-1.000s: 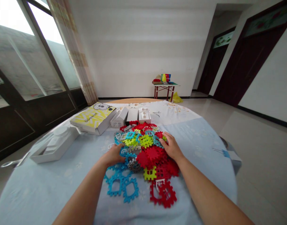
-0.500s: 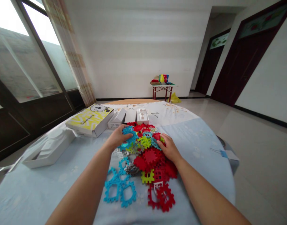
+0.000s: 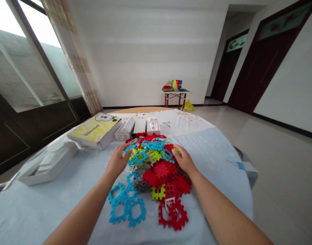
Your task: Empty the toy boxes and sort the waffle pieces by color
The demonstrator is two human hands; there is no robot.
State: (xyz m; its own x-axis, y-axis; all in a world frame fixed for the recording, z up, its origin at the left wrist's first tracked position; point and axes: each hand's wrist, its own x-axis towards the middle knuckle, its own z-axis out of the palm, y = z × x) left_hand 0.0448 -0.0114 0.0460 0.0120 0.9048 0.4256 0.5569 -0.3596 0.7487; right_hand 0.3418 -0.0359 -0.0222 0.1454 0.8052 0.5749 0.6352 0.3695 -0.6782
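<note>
Tile pile (image 3: 156, 163), L hand (image 3: 117, 161), R hand (image 3: 184, 160) at edges

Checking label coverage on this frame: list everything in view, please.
tile pile: many; red, blue, lime, grey, white; table centre
blue frames: one joined cluster; blue; near-left of pile
red tiles: one joined cluster; red; near edge of pile
yellow box: one; yellow and white; far left
small boxes: three; white; behind pile
open box: one; white; left edge
tablecloth: one; pale blue; over table
side table: one; red legs; far wall
doors: two; dark; right
left hand: on pile's left side
right hand: on pile's right side
</note>
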